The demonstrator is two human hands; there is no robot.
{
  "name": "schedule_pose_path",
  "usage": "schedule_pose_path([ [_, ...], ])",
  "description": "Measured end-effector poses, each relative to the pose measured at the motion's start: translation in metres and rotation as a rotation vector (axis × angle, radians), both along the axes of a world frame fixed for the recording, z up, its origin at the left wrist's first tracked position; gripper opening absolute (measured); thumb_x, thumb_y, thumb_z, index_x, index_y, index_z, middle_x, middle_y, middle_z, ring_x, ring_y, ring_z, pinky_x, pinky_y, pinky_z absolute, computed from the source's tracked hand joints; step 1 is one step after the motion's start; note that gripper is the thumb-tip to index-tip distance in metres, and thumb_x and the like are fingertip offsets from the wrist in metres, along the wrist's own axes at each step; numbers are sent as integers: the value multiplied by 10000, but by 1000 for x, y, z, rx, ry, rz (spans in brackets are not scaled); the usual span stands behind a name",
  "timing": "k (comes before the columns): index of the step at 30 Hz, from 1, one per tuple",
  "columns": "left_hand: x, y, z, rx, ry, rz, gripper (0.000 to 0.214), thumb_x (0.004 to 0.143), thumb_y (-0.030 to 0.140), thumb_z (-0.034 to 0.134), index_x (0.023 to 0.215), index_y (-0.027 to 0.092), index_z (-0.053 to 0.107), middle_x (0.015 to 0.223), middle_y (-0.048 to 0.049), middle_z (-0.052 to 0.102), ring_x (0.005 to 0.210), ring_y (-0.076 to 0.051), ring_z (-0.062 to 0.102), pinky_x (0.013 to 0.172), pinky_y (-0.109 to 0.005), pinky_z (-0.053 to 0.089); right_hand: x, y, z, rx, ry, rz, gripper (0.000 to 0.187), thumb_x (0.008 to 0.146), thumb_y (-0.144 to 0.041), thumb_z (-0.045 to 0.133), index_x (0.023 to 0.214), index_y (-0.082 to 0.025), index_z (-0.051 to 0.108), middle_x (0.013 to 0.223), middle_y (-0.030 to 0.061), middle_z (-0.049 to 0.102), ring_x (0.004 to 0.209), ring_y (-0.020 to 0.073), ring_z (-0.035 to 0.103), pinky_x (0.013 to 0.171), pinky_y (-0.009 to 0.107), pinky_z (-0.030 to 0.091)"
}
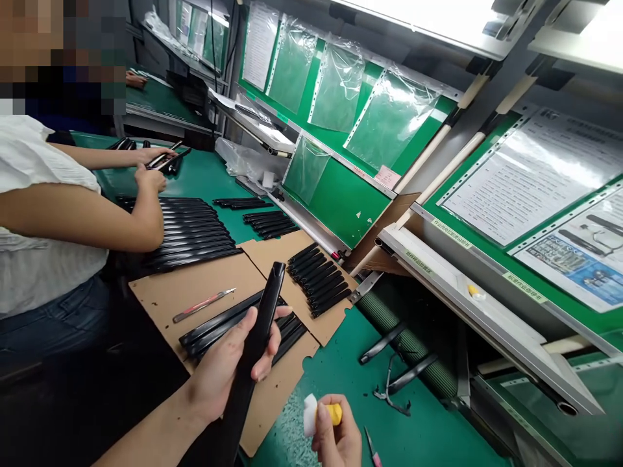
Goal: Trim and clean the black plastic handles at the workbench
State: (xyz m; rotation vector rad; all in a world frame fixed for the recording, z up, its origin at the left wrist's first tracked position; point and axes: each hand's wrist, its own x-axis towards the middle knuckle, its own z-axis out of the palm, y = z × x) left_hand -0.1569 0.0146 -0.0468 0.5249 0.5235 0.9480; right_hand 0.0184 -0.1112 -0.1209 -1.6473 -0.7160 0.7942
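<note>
My left hand (228, 363) is wrapped round a long glossy black plastic bar (253, 344), which is held upright and tilted, its open end pointing up at the centre of the head view. My right hand (338, 436), at the bottom edge, pinches a small yellow piece with a white pad (318, 414) on it. Below the bar, several similar black bars (228, 327) lie in a row on a brown cardboard sheet (195, 285). A slim craft knife (203, 305) rests on that cardboard to the left.
More short black pieces (318, 279) lie on a second cardboard sheet. A co-worker in a white top (43, 214) at the left handles black bars, beside rows of them (189, 233). Loose black parts (399, 370) lie on the green bench (428, 428). Green boards with plastic sleeves (341, 91) stand behind.
</note>
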Motion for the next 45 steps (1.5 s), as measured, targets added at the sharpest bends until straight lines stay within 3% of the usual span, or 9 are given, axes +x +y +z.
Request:
schedule_pose_path([
  [10, 45, 10, 41, 32, -106, -21, 410, 1043, 370, 423, 1223, 104, 677, 826, -51, 554, 707, -144, 579, 693, -269, 570, -14, -31, 35, 94, -260, 9, 390, 942, -619, 575, 890, -236, 626, 657, -21, 587, 535, 138, 448, 515, 271, 292],
  [15, 80, -1, 44, 90, -131, -95, 431, 1064, 355, 344, 1185, 95, 666, 752, -12, 491, 500, -70, 406, 414, -167, 404, -1, -40, 67, 265, -508, 56, 239, 993, -461, 558, 959, -237, 633, 766, -7, 649, 624, 145, 559, 567, 258, 391],
  [20, 114, -12, 47, 95, -140, -92, 457, 1076, 380, 298, 1099, 97, 656, 700, 7, 468, 428, -53, 349, 351, -153, 313, 14, -27, 93, 388, -700, 72, 288, 1011, -465, 526, 991, -194, 620, 838, 33, 687, 658, 145, 604, 579, 252, 430],
  [25, 123, 0, 56, 55, -201, 134, 511, 1091, 388, 204, 958, 107, 610, 630, 29, 440, 396, -49, 355, 354, -164, 297, 11, -46, 90, 361, -815, 213, 289, 1044, -454, 485, 1000, -201, 617, 871, 40, 715, 740, 172, 664, 657, 279, 466],
  [28, 120, 6, 58, 32, -205, 204, 541, 1093, 393, 143, 906, 115, 568, 593, 46, 419, 372, -39, 333, 349, -158, 276, 13, -60, 86, 386, -785, 44, 235, 1049, -417, 486, 1007, -217, 601, 821, 24, 687, 675, 156, 642, 606, 270, 452],
  [30, 120, 4, 59, 28, -202, 213, 522, 1094, 381, 157, 910, 114, 566, 593, 43, 429, 372, -41, 339, 350, -163, 273, 17, -60, 85, 432, -816, -36, 227, 1053, -415, 481, 1019, -216, 585, 814, 28, 673, 665, 161, 627, 600, 275, 449],
  [34, 122, -8, 60, 51, -209, 226, 501, 1093, 386, 188, 926, 122, 579, 597, 37, 441, 386, -47, 351, 350, -164, 287, 23, -42, 83, 466, -886, 14, 281, 1056, -455, 470, 983, -202, 571, 807, 37, 666, 652, 165, 616, 582, 273, 435],
  [41, 120, -11, 59, 60, -226, 296, 539, 1090, 398, 159, 916, 116, 583, 598, 33, 440, 393, -52, 358, 347, -175, 293, 23, -31, 79, 480, -850, -50, 303, 1061, -469, 445, 1007, -201, 574, 811, 29, 666, 652, 160, 613, 594, 272, 428],
  [45, 111, -5, 60, 41, -258, 348, 539, 1088, 396, 159, 910, 112, 582, 607, 35, 431, 406, -46, 359, 364, -165, 308, 36, -37, 78, 355, -692, 58, 287, 1016, -469, 511, 922, -208, 586, 769, 15, 652, 624, 153, 573, 571, 266, 393],
])
